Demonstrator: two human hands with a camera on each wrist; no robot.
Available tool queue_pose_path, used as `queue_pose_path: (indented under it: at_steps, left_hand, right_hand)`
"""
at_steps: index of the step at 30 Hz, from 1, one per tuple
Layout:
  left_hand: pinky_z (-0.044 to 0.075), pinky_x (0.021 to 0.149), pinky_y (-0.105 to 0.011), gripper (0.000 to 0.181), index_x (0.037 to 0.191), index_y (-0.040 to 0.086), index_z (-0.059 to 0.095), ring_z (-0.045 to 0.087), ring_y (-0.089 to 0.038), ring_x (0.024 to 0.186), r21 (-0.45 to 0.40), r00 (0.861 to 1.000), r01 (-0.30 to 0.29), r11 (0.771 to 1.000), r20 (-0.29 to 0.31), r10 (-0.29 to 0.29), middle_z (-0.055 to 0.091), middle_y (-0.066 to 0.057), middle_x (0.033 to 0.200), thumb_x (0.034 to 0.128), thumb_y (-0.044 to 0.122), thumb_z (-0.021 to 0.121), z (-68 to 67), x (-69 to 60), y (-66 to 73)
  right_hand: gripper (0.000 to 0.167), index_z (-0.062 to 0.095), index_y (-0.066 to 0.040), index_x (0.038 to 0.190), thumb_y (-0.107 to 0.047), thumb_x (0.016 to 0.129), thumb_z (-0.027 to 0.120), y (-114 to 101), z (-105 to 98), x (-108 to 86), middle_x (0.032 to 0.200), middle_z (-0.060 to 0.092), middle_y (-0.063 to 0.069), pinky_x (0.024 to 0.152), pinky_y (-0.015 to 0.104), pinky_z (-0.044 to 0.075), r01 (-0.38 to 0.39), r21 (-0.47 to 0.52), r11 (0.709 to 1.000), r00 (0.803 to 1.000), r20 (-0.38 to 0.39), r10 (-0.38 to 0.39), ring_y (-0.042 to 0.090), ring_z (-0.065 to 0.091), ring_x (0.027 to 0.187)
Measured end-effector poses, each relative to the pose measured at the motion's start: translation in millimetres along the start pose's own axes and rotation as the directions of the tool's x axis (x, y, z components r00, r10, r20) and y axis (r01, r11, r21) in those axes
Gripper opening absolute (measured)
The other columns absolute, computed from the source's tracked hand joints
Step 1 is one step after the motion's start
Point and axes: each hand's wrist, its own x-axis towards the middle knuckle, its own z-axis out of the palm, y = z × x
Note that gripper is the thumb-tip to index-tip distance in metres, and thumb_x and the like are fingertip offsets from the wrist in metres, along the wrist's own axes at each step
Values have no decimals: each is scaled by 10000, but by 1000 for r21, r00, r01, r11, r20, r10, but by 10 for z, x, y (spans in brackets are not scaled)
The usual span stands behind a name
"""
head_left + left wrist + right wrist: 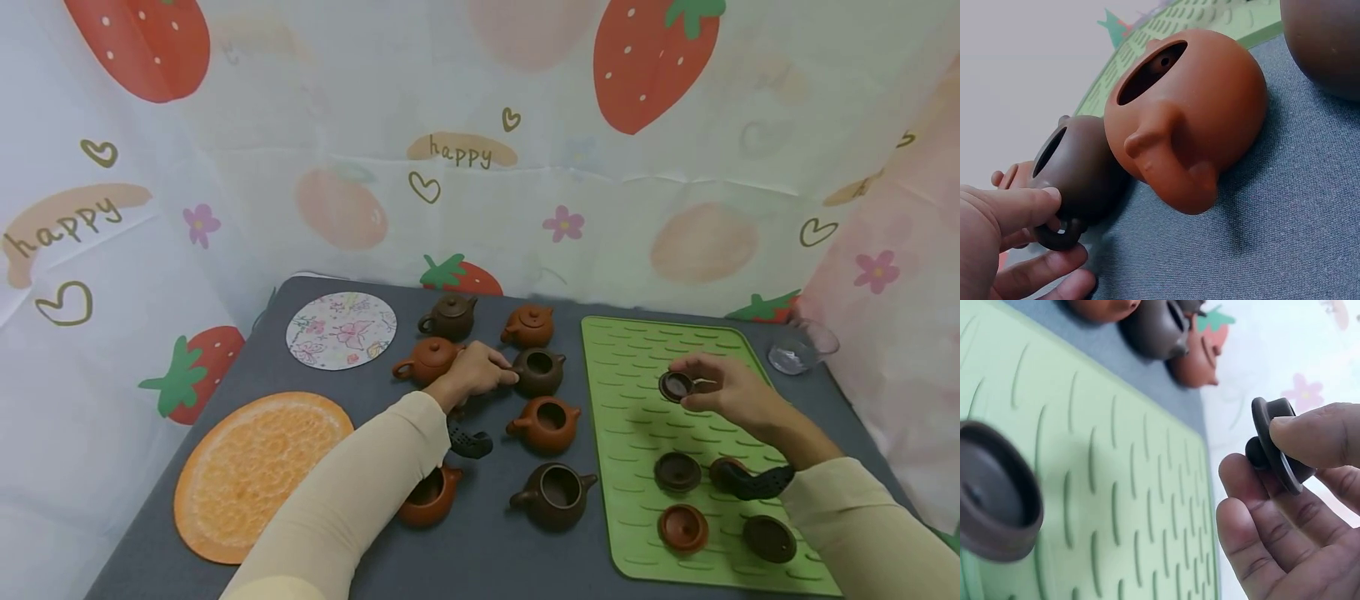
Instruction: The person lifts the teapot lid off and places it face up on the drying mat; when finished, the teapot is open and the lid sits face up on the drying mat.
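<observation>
The left hand [477, 372] pinches the handle of a dark lidless teapot [538, 372]; in the left wrist view the thumb and fingers [1029, 250] are at that handle, beside an orange-brown lidless teapot [1210, 94]. Over the green mat [622, 417], the right hand [723, 392] holds a small dark lid [677, 386]. The right wrist view shows this lid [1275, 444] tilted on edge between thumb and fingers, its knob toward the fingers. Several other lids, among them a dark one [677, 472] and a reddish one [683, 528], lie on the mat.
Lidded teapots stand at the back, one dark [447, 317] and one orange [528, 326]; another orange one [433, 360] is beside the left hand. Open teapots [558, 497] stand nearer. An orange-slice mat [255, 475] and a round patterned mat [341, 331] lie left. A clear glass vessel [792, 354] stands right.
</observation>
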Motion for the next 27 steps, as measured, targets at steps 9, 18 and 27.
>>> queue_pose_path:
  at_steps: [9,18,27]
  left_hand:
    - [485,649,-362,158,979,112,763,598,-215,785,10,1000,7,1000,-5,-7,647,-29,906,879,232,741,5,8,-3]
    - [479,637,-357,152,967,112,763,594,-217,774,7,1000,10,1000,-7,-10,644,-33,895,877,233,743,5,8,-8]
    - [469,624,-355,149,969,118,766,595,-220,764,5,1000,21,1000,-3,-21,649,-37,890,874,232,746,4,5,3]
  right_hand:
    - [473,486,98,1290,31,859,669,190,-18,-48,1225,527,272,751,389,526,-59,-67,996,998,14,60,436,543,1116]
    - [422,529,84,1223,22,837,687,380,-73,-72,1125,577,217,712,392,509,-75,-186,980,996,38,83,356,578,1013]
    - [401,552,76,1188,14,821,701,536,-121,-124,1050,601,179,693,399,480,-136,-272,953,988,30,150,309,581,941]
